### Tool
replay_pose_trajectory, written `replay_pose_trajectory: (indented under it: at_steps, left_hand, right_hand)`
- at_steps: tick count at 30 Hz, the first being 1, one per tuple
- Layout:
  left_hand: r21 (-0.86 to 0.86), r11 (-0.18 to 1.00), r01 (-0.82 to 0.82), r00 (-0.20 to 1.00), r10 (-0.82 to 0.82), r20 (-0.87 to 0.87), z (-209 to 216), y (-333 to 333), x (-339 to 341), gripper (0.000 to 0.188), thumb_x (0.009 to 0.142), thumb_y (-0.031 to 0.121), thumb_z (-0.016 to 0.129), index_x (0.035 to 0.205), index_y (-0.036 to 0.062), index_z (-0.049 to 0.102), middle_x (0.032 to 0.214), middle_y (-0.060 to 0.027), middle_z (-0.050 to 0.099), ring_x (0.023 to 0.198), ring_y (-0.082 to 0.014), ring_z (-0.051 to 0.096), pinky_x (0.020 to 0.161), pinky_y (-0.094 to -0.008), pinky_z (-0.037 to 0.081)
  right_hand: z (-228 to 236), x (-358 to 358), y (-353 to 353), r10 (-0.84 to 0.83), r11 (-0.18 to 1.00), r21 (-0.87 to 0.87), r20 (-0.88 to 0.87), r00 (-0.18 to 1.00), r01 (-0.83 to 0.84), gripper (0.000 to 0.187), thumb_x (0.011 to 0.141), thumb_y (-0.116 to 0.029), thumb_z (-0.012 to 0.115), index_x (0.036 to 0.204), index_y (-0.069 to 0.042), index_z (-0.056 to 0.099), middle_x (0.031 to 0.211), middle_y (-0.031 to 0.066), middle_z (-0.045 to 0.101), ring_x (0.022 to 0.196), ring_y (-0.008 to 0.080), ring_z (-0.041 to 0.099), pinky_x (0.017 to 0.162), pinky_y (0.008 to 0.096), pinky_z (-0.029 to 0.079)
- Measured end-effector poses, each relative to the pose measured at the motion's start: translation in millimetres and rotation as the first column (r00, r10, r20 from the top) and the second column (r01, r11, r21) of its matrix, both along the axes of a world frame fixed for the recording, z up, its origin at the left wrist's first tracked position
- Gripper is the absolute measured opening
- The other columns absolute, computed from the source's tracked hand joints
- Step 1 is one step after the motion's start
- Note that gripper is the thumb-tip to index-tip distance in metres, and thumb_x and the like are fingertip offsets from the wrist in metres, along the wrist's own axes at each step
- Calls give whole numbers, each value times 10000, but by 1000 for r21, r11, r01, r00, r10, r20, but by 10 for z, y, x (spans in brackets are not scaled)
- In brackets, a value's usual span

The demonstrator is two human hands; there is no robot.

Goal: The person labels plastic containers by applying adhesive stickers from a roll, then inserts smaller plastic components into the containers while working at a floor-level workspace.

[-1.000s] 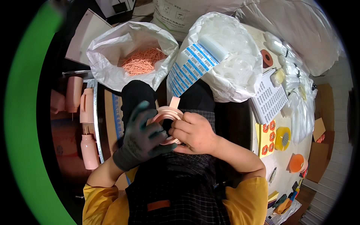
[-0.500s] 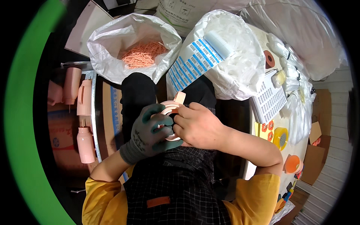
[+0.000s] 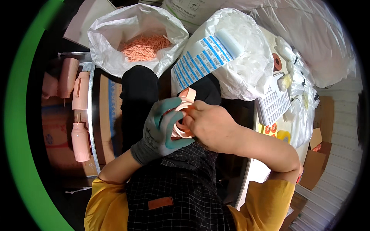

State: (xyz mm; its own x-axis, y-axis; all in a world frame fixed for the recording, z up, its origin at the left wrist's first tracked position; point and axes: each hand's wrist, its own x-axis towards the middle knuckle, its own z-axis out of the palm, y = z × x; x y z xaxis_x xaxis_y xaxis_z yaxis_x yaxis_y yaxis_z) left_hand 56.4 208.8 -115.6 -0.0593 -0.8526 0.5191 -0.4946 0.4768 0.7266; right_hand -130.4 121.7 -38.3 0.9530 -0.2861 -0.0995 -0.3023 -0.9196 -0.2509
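Observation:
Between my hands, over my lap, is a pink plastic jug body (image 3: pixel 187 94), seen end-on with its round rim toward me and a handle loop at its far side. My left hand (image 3: pixel 160 127), in a grey-green knit glove, is wrapped round its left side. The bare right hand (image 3: pixel 215 125) is closed at its right side, fingertips at the round opening. Whether these fingers also pinch a small part is hidden. At the left, several pink jug bodies (image 3: pixel 80 143) sit on a metal-edged rack (image 3: pixel 90 102).
A white sack (image 3: pixel 104 57) of thin pink plastic strips stands far left of centre. Beside it, another sack (image 3: pixel 246 90) holds clear plastic, with a blue-and-white label sheet (image 3: pixel 200 59) across it. The right-hand table carries label stacks (image 3: pixel 273 101), a tape roll (image 3: pixel 283 135) and plastic bags (image 3: pixel 302 123).
Both hands and the jug body have shifted slightly right and up, and the jug has turned a little. My view has shifted too, so the rack sits further left.

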Motion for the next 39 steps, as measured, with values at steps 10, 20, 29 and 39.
replay_pose_trajectory:
  at_steps: [10, 20, 29, 39]
  left_hand:
    - [-174, 984, -40, 997, 49, 53, -216, -35, -53, 935, 727, 389, 922, 1458, 44, 452, 1435, -184, 501, 1228, -371, 573, 1005, -498, 519]
    - [55, 994, 95, 896, -110, 430, 209, -48, 286, 338, 808, 410, 780, 860, 83, 717, 992, -58, 635, 1142, -317, 607, 1013, -492, 510]
    - [33, 984, 174, 746, -154, 647, 378, -118, 397, 432, 790, 462, 772, 1014, 98, 707, 974, -74, 608, 1065, -346, 619, 1110, -637, 398]
    - [53, 999, -1, 687, -38, 726, 550, -59, 245, 411, 969, 306, 635, 1173, -50, 652, 1014, -198, 687, 1166, -340, 627, 1147, -720, 323]
  right_hand:
    - [261, -260, -147, -350, 694, 705, 150, 925, 148, 177, 796, -96, 797, 953, -61, 724, 849, 97, 614, 804, 311, 621, 736, 408, 507]
    - [-197, -61, 123, -97, 983, -78, 543, 834, 165, 401, 777, -330, 802, 1056, -47, 748, 1104, 83, 701, 925, 279, 662, 974, 471, 534]
    - [-353, -74, 264, -235, 969, 172, 394, 888, 180, 409, 639, -299, 854, 949, -110, 666, 1075, 42, 625, 1021, 279, 574, 911, 396, 453]
    - [-558, 41, 311, -218, 973, 72, 594, 774, 219, 370, 630, -275, 828, 829, -43, 619, 995, 94, 627, 840, 287, 574, 747, 392, 545]
